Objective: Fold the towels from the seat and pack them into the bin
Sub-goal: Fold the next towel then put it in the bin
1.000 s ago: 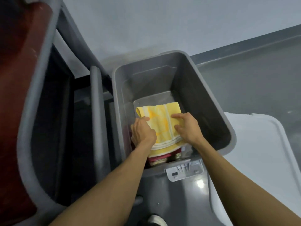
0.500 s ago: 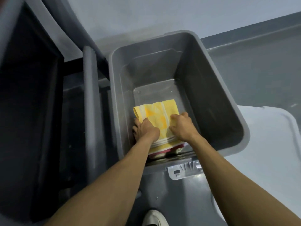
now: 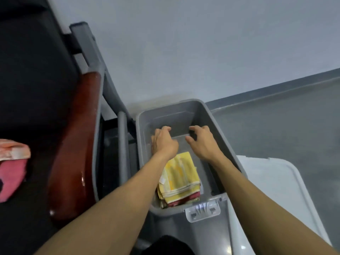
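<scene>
Both hands are empty as I read it: my left hand [image 3: 164, 142] sits over the upper left part of the bin's inside with its fingers curled downward and loosely parted, holding nothing, and my right hand [image 3: 202, 144] hangs just beside it toward the centre of the frame, fingers bent and spread, its grip closed on nothing either. Neither hand touches cloth; both are above the bare far half of the bin floor, though I cannot tell whether the left fingertips meet the plastic. Below the two wrists, in the near half of the grey bin [image 3: 226, 144], lies the folded yellow towel [image 3: 181, 178], flat, with pale stripes along its lower edge, partly covered by my left forearm. It rests on top of a red towel [image 3: 184, 201], of which only a thin edge shows at the bottom of the stack against the bin's near wall. A clear latch [image 3: 203, 210] hangs from the bin's near rim. At the lower right of the frame a white lid [image 3: 276, 190] lies on the floor just beside the bin. At the left of the frame is the dark seat [image 3: 33, 80] with a reddish-brown armrest [image 3: 77, 144], and at the far left edge a pink towel [image 3: 12, 173] lies crumpled on the seat, well apart from the bin.
</scene>
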`<action>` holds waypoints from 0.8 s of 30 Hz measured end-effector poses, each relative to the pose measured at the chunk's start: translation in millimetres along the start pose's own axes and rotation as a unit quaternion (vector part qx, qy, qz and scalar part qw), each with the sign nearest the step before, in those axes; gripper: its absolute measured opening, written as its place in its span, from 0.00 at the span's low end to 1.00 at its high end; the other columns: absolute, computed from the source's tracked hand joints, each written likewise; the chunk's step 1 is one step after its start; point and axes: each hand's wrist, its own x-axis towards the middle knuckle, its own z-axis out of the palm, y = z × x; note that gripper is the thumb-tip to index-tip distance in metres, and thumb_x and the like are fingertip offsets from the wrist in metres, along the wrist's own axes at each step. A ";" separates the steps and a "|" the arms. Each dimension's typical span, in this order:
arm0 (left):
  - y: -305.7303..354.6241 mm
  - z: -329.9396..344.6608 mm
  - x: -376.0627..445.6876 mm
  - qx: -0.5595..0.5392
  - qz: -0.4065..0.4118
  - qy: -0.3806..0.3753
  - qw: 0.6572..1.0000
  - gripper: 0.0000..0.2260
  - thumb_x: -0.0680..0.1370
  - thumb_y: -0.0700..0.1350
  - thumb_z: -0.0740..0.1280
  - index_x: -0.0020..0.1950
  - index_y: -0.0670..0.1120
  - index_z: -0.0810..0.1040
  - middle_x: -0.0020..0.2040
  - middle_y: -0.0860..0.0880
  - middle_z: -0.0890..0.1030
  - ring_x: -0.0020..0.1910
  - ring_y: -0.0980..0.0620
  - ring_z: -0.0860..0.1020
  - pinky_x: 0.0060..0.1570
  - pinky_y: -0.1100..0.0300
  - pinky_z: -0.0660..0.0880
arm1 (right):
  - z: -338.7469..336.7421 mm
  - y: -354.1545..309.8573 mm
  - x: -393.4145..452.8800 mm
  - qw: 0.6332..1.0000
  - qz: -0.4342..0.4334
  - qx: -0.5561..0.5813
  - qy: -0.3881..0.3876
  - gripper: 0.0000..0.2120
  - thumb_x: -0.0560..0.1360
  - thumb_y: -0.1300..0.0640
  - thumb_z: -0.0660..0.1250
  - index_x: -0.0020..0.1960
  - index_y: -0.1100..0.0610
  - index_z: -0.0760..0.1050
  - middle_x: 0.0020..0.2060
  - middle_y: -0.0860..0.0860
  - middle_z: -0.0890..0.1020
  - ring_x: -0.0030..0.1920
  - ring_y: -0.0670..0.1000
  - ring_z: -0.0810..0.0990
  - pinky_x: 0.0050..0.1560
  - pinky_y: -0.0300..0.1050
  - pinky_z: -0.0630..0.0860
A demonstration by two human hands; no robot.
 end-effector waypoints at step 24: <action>-208.1 -390.4 -150.2 -0.061 -0.021 0.309 0.949 0.19 0.77 0.33 0.64 0.65 0.48 0.76 0.62 0.48 0.79 0.64 0.49 0.75 0.61 0.56 0.72 | 121.0 -411.1 -139.0 0.948 -0.303 0.072 -0.063 0.22 0.82 0.55 0.63 0.75 0.56 0.66 0.66 0.55 0.72 0.64 0.52 0.75 0.64 0.45 0.72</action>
